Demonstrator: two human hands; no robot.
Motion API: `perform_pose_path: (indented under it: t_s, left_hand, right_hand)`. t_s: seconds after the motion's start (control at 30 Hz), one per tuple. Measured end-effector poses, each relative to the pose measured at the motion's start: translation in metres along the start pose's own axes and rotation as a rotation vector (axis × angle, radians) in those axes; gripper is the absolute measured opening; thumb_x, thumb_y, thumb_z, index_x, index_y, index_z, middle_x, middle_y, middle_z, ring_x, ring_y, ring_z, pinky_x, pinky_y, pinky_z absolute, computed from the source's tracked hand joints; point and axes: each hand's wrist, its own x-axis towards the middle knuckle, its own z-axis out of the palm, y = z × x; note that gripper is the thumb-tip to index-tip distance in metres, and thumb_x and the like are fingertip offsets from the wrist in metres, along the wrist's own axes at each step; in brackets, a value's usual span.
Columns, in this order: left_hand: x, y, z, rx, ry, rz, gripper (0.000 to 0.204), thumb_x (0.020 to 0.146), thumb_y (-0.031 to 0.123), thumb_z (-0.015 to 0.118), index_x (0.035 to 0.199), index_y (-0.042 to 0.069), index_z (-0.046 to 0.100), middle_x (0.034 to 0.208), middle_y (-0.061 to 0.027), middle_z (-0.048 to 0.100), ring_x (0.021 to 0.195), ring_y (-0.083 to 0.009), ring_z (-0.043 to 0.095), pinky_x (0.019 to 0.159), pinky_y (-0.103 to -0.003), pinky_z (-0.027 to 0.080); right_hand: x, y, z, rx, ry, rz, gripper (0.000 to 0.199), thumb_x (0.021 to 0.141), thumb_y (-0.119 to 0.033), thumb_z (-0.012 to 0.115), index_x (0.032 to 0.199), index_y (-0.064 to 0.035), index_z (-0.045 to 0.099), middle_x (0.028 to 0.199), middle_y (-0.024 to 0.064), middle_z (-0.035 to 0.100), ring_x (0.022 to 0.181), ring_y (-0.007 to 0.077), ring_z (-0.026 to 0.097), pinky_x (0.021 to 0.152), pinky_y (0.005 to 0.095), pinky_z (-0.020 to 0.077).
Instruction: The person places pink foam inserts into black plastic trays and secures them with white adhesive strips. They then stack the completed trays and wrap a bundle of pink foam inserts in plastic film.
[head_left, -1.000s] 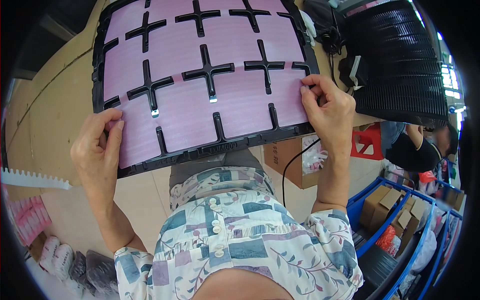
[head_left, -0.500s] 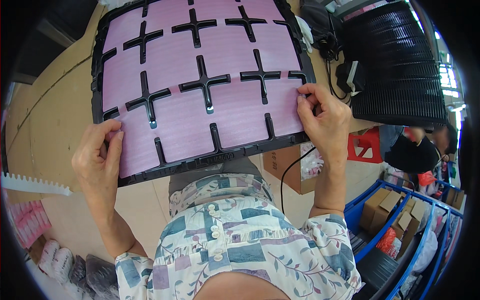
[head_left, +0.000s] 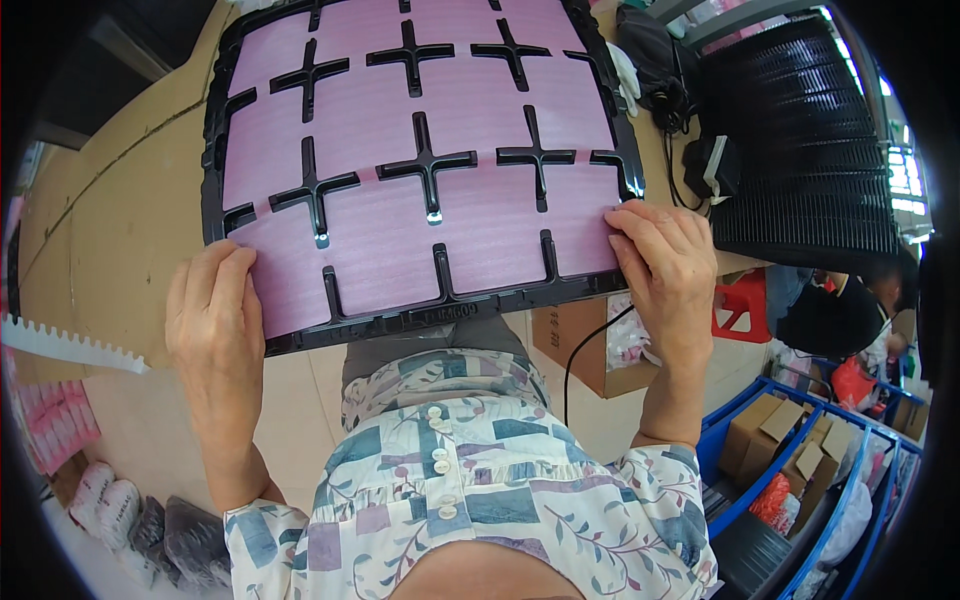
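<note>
Left hand (head_left: 215, 300) and right hand (head_left: 667, 260) curl, grip unclear, at pink foam (head_left: 380, 240); soft, light-looking, I'd pinch its edges.

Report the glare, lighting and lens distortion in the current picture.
Head view: the pink sheet looks fairly evenly lit; head view: small white glints on some black crosses; head view: bright patches at far right burn out; head view: fisheye distortion bows the left edge of the brown tabletop.

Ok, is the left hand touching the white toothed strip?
Apart. In the head view, brown tabletop shows between the strip and the left hand.
</note>
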Motion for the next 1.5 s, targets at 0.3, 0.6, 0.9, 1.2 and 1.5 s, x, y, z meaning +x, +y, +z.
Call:
perform_pose_path:
  t_s: [0.3, 0.6, 0.9, 1.2, 1.5]
  left_hand:
    - [0.046, 0.064, 0.01, -0.621, -0.238, 0.476, 0.045, 0.071, -0.004, 0.07, 0.114, -0.004, 0.059, 0.123, -0.0195, 0.058, 0.107, -0.0363, 0.057, 0.089, -0.042, 0.05]
    - [0.059, 0.062, 0.026, -0.59, -0.366, 0.51, 0.045, 0.072, -0.002, 0.068, 0.115, -0.003, 0.056, 0.136, -0.0206, 0.049, 0.104, -0.0348, 0.053, 0.089, -0.041, 0.048]
    - [-0.001, 0.013, -0.014, -0.348, -0.194, 0.231, 0.045, 0.087, 0.026, 0.066, 0.12, -0.004, 0.058, 0.127, -0.0196, 0.059, 0.116, -0.0357, 0.056, 0.1, -0.047, 0.044]
    - [-0.041, -0.004, 0.003, -0.037, -0.067, 0.235, 0.061, 0.091, 0.05, 0.055, 0.122, -0.002, 0.06, 0.131, -0.016, 0.059, 0.122, -0.0328, 0.055, 0.111, -0.055, 0.03]
    - [-0.039, -0.019, 0.0, -0.23, 0.027, 0.217, 0.059, 0.087, 0.05, 0.063, 0.115, -0.001, 0.063, 0.123, -0.0161, 0.063, 0.113, -0.034, 0.061, 0.108, -0.056, 0.034]
  right_hand:
    - [0.033, -0.044, 0.02, 0.247, -0.109, -0.267, 0.039, 0.078, -0.018, 0.072, 0.113, -0.0033, 0.062, 0.123, 0.0116, 0.061, 0.113, 0.0273, 0.058, 0.09, 0.0401, 0.043]
    - [0.042, -0.039, 0.019, 0.224, -0.286, -0.231, 0.054, 0.082, -0.03, 0.068, 0.128, -0.0044, 0.055, 0.138, 0.0117, 0.051, 0.12, 0.0285, 0.053, 0.094, 0.0413, 0.0402]
    - [-0.014, 0.009, -0.006, 0.243, 0.019, -0.099, 0.047, 0.094, -0.046, 0.054, 0.111, -0.0039, 0.068, 0.117, 0.0111, 0.067, 0.112, 0.028, 0.061, 0.102, 0.0466, 0.0373]
    - [-0.035, 0.015, 0.011, 0.076, -0.044, -0.179, 0.056, 0.092, -0.053, 0.051, 0.117, -0.0052, 0.067, 0.121, 0.0083, 0.066, 0.118, 0.0268, 0.058, 0.11, 0.052, 0.0287]
    - [-0.03, 0.015, 0.009, 0.224, -0.031, -0.167, 0.059, 0.088, -0.056, 0.058, 0.113, -0.0029, 0.069, 0.118, 0.0122, 0.064, 0.112, 0.0309, 0.058, 0.108, 0.0557, 0.0308]
